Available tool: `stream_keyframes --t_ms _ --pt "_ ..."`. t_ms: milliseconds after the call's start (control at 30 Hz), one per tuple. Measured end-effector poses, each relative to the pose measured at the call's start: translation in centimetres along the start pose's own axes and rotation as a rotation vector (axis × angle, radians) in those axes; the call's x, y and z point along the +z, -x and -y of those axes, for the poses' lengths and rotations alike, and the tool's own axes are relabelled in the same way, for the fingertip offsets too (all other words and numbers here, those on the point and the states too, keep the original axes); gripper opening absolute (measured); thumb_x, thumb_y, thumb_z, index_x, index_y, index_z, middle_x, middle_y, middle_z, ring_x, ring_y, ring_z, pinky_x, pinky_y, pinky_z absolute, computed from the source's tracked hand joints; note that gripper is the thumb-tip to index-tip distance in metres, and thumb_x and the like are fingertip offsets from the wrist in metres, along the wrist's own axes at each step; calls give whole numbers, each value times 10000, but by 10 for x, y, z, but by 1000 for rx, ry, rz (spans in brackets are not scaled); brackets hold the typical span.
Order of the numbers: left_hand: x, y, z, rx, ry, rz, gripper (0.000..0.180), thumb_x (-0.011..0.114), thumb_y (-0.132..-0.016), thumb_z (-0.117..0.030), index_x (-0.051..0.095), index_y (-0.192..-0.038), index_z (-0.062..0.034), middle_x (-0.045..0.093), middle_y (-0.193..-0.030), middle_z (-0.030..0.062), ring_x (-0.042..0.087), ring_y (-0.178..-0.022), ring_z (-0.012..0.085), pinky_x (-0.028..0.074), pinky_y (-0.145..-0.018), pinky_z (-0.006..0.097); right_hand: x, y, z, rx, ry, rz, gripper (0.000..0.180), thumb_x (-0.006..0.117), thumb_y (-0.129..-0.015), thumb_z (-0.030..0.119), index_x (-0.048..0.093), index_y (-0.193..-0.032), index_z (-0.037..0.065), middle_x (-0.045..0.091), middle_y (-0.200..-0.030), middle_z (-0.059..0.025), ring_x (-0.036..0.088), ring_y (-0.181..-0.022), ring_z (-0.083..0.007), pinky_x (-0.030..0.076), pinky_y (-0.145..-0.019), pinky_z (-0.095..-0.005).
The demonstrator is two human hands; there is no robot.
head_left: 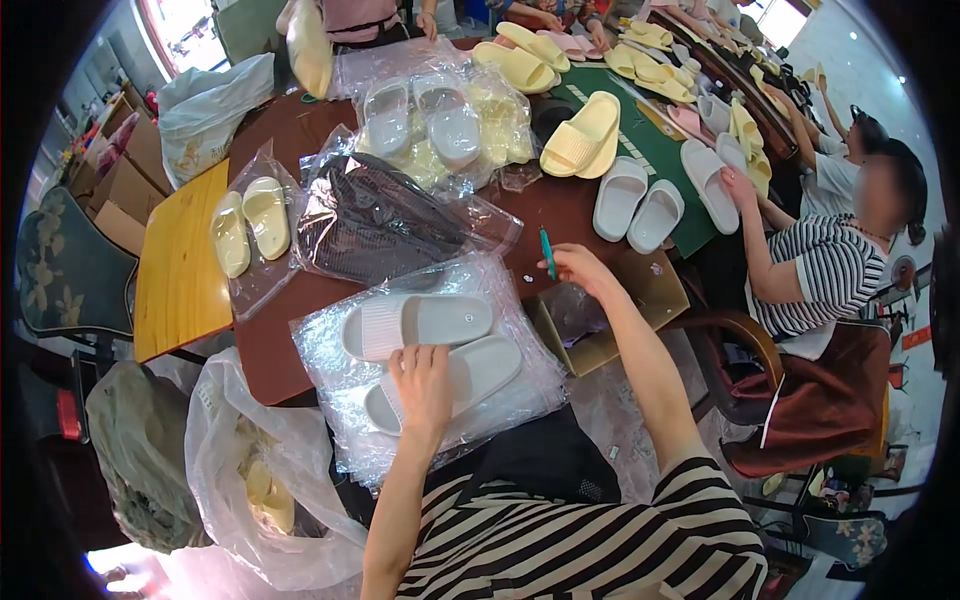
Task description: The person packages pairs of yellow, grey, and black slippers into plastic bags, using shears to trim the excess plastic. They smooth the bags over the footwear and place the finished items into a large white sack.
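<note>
Two pale grey slippers lie on a stack of clear plastic bags (520, 390) at the near edge of the brown table (560, 205). My left hand (422, 383) rests flat on the nearer slipper (480, 370), fingers spread. The other grey slipper (415, 322) lies just beyond it. My right hand (575, 265) is stretched out to the right of the bags and pinches a small teal pen-like tool (547, 252) that points away from me.
Bagged yellow slippers (250, 225), a black bagged bundle (375, 220) and bagged grey slippers (425, 125) lie further back. Loose white slippers (637, 205) and yellow ones (583, 138) are right. A person in a striped shirt (820, 270) sits right. An open cardboard box (640, 300) stands by my right arm.
</note>
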State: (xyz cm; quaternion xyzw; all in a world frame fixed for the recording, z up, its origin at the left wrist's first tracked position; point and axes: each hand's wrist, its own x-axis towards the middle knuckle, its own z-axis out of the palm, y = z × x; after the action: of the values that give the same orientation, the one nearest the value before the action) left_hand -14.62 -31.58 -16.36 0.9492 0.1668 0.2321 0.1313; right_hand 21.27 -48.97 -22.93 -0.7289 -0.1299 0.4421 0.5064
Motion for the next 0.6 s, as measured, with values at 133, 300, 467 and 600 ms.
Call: stream_keyframes --t_ms 133,300,467,600 --pt "-15 19 0 -72 72 36 214 561 -788 -26 629 -986 -68 623 -1022 81 579 -1003 256 398 -923 426 73 91 15 -297 9 26 423 644 -885 158 486 -1258 38 666 -1069 -78 661 -868 -142 497 -693 -267" --pt "-16 17 0 -50 174 -39 203 576 -760 -15 624 -950 -67 616 -1002 81 581 -954 268 440 -805 389 135 146 38 -536 760 -74 500 759 -773 284 547 -1144 24 606 -989 -200 659 -865 -331 513 -727 -416" --pt "-16 17 0 -43 150 -25 181 578 -764 -26 624 -932 -72 614 -979 72 586 -927 261 450 -785 388 160 142 41 -919 1197 -83 590 776 -704 434 558 -1063 21 568 -897 -171 604 -807 -355 481 -723 -449" --pt "-15 14 1 -27 137 -16 177 582 -758 -34 627 -926 -69 607 -942 75 589 -907 265 457 -780 389 179 139 45 -957 1184 -62 555 773 -727 423 566 -1066 36 579 -909 -170 617 -817 -366 493 -718 -451"
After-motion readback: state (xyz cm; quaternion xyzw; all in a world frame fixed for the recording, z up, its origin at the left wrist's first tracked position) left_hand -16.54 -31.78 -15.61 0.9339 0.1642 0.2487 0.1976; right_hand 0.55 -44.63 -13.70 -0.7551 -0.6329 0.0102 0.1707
